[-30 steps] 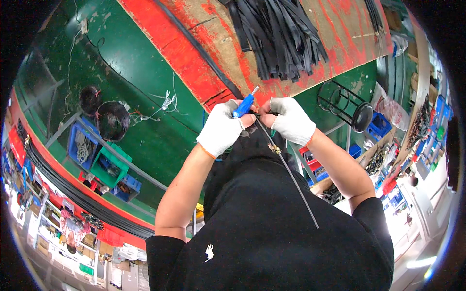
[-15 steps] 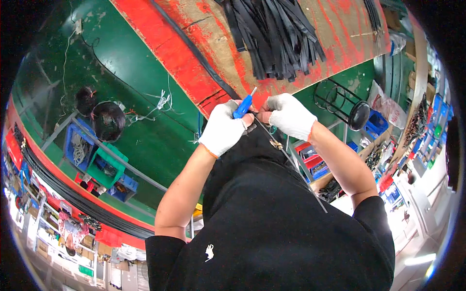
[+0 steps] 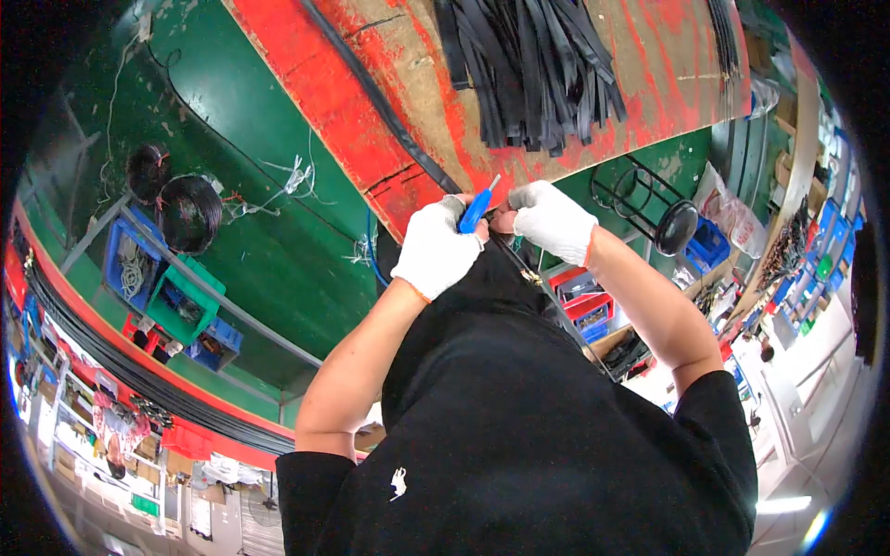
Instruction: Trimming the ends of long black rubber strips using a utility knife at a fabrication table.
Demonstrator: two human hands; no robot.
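Observation:
My left hand [image 3: 436, 248], in a white glove, is closed around a blue-handled tool [image 3: 475, 212] with a short metal tip pointing up and away from me. Close to its right, my gloved right hand [image 3: 554, 221] has thumb and fingers pinched together at something dark between the hands, too small and covered to name. Both hands are at the near corner of a worn red and bare-wood table [image 3: 436, 120]. A long black tube or sleeve [image 3: 385, 111] runs along the tabletop toward my left hand. Farther back lies a bundle of flat black strips [image 3: 533, 74].
At right stand a black round stool [image 3: 675, 227] and a blue bin [image 3: 709, 243]. On the left are black wire coils [image 3: 190, 213], a green crate [image 3: 188, 298] and a metal rail [image 3: 236, 310]. Long black tubes [image 3: 139, 371] line a red bench, with a person [image 3: 113, 440] beyond.
The blue tool has shifted slightly right and down and stands more upright, turned with my left hand. My right hand stays pinched, nearly in place. The view has shifted a little.

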